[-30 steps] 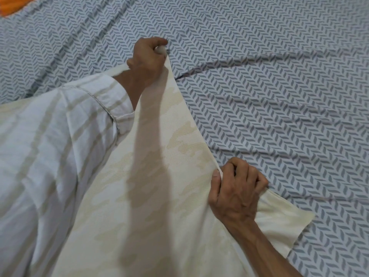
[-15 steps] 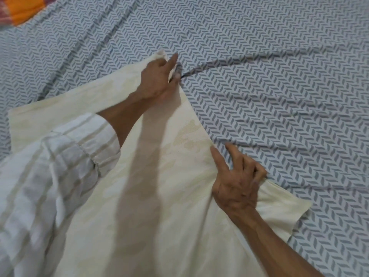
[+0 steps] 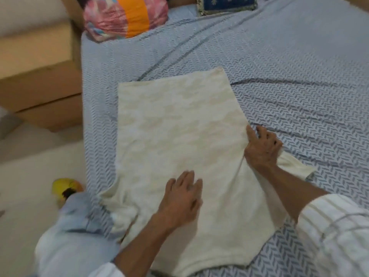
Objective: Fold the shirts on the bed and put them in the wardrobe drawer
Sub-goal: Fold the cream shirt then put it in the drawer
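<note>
The cream shirt (image 3: pixel 179 140) now lies spread flat on the bed (image 3: pixel 299 80), its far hem let go. The left hand (image 3: pixel 182 198) has come back to rest flat mid-shirt, fingers straight; the right hand (image 3: pixel 262 148) curls its fingers, bunching the sleeve seam, ready for folding.

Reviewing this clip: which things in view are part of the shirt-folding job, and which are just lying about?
Part of the job: cream shirt; left hand flat on it; right hand gripping its edge; bed sheet.
Lying about: colourful pillow; blue cushion; yellow object on the floor.
</note>
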Demonstrator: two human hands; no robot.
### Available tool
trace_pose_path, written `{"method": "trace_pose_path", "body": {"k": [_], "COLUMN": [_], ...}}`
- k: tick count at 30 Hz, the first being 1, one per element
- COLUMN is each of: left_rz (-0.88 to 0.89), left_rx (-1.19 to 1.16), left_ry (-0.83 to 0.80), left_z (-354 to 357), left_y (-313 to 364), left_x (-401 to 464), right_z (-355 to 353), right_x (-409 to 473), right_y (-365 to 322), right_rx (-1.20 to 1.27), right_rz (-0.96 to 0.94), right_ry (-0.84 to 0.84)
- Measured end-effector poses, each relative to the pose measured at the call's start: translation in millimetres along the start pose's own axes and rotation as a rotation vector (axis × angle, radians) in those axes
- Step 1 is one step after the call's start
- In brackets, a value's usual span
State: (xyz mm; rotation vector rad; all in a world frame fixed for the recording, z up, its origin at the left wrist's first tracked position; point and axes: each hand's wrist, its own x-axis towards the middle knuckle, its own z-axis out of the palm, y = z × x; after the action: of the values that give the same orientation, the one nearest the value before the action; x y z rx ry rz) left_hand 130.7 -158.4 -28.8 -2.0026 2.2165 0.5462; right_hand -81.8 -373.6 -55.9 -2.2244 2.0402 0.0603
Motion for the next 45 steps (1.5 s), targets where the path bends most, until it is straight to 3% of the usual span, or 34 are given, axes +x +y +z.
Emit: {"method": "trace_pose_path", "body": {"k": [2,4,8,12,15,18,20,22,26,29,34,40,45], "left_rz": [-0.055,-0.068,-0.152,-0.485,-0.735,-0.785,-0.809,-0.85,-0.862,-0.691,-0.485,-0.583,-0.708], "left_rx": [-0.032,-0.031,-0.057,-0.029,-0.134,-0.349,-0.445,-0.543,-0.683,-0.719,-0.536,-0.55,-0.501], "left_ry": [-0.081,-0.064,0.008,0.143,0.159,0.154,0.211,0.319,0.531,0.589,0.469,0.265,0.022], "left_z": [2.6,4.2,9.9,7.6,5.8,-0.6,-10.0,-18.0,-28.6,-36.5,-34.2,-25.5,-23.0], "left_y": [-8.3,-15.9,-33.1,-51.1,-67.2,-75.4,-74.5,-75.8,-80.6,-73.1,-65.8,-59.3,-59.9], "left_x": [-38.4,-64.0,-100.7,-133.7,-149.2,-152.0,-151.7,-153.4,-160.9,-167.2,-166.7,-167.3,-167.7], "right_z": [-6.8,-10.3,1.7,5.3,-0.3,-7.5,-13.6,-21.0,-40.6,-54.4,-59.6,-40.2,-35.7], "right_x": [-15.3,-42.5,-122.8,-184.1,-208.0,-224.0,-233.2,-241.2,-249.2,-242.2,-227.4,-211.6,-209.0], "right_y": [-10.3,-29.2,-76.7,-121.3,-142.1,-170.6,-193.2,-215.5,-251.1,-263.2,-263.7,-243.3,-233.5], "right_rx": [-0.023,0.064,0.071,0.024,-0.021,0.092,0.223,0.434,1.134,1.232,1.214,1.412,1.217], "right_rz": [0.026,0.031,-0.395,-0.647,-0.616,-0.651,-0.663,-0.576,-0.072,0.047,0.108,0.442,0.265], "right_ry": [-0.03,0.03,0.189,-0.012,-0.072,-0.12,-0.241,-0.381,-0.784,-0.951,-1.03,-0.917,-0.856]}}
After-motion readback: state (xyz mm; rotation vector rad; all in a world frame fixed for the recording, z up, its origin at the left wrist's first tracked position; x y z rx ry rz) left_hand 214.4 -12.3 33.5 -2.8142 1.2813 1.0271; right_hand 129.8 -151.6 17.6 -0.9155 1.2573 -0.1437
